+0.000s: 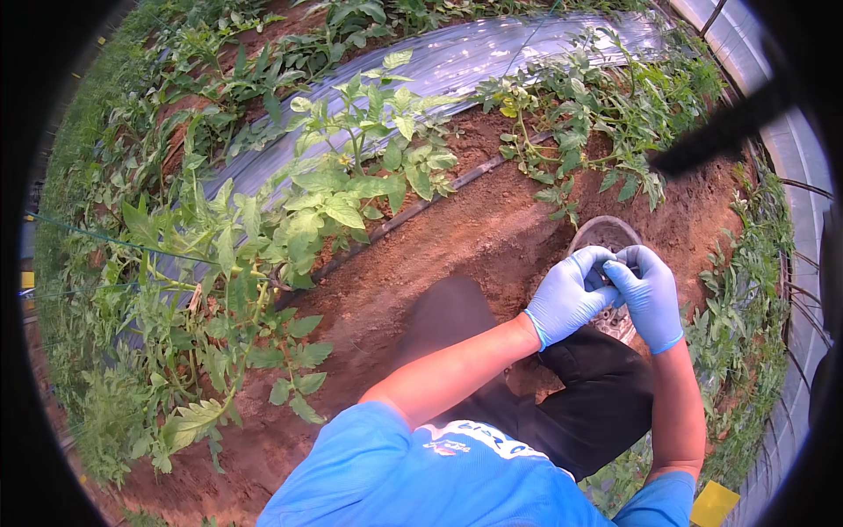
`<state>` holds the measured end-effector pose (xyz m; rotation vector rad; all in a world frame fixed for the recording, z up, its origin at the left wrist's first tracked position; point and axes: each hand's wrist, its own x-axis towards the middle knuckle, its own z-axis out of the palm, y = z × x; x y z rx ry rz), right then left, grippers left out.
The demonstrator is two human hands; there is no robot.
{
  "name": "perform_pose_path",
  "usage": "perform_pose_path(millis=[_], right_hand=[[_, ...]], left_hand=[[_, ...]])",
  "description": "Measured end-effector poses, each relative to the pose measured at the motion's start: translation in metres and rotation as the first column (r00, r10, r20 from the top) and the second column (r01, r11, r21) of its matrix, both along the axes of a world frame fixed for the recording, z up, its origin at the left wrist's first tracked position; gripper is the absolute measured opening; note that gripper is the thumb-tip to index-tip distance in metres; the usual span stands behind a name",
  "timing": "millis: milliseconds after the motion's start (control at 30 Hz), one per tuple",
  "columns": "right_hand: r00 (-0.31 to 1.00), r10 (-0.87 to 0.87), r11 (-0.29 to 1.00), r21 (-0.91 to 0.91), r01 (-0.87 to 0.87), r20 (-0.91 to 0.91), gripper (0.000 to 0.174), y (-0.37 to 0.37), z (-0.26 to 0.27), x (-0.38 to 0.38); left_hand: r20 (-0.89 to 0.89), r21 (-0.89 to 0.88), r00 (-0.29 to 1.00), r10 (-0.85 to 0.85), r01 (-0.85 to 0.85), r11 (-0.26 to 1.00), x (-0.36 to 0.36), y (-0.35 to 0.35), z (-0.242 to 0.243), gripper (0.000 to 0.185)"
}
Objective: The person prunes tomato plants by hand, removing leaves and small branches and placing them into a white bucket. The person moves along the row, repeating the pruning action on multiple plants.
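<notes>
Both hands wear thin light-blue gloves and meet at the fingertips in front of me. My left hand (570,296) has its thumb and fingers bent inward against those of my right hand (649,300). Whether anything small is pinched between them is hidden by the gloved fingers. Directly beneath is a grey bucket (606,224), its far rim showing past the fingers. Several small pieces (612,323), too small to name, lie inside it. My bent legs in dark trousers (593,388) are close to the bucket.
Leafy tomato plants (342,204) grow to the left, others (573,132) beyond the bucket. A black drip hose (411,211) crosses the brown soil beside silvery mulch film (487,49). Green twine (125,240) stretches at left. A dark blurred bar (724,125) juts in at upper right.
</notes>
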<state>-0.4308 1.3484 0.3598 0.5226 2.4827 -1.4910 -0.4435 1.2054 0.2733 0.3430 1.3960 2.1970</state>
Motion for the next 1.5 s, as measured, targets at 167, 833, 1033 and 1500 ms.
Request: perform_pose_path(millis=[167, 833, 1033, 1500], right_hand=[[0.999, 0.048, 0.996, -0.072, -0.048, -0.005, 0.036, -0.036, -0.016, -0.031], [0.722, 0.667, 0.745, 0.187, -0.641, -0.185, 0.04, -0.071, -0.079, -0.129], [0.914, 0.179, 0.978, -0.037, -0.206, -0.363, 0.046, -0.039, -0.086, -0.273], [0.812, 0.402, 0.578, -0.571, -0.583, -0.422, 0.037, -0.017, -0.032, -0.251]], left_hand=[[0.106, 0.054, 0.983, 0.147, -0.154, 0.987, -0.027, -0.029, -0.002, 0.041], [0.134, 0.089, 0.77, 0.624, -0.636, 0.767, -0.048, -0.129, -0.088, 0.021], [0.143, -0.402, 0.273, 0.951, -0.863, 0.308, -0.093, -0.234, -0.169, 0.02], [-0.637, -0.742, 0.684, 0.355, -0.669, -0.041, -0.168, -0.246, -0.232, 0.025]])
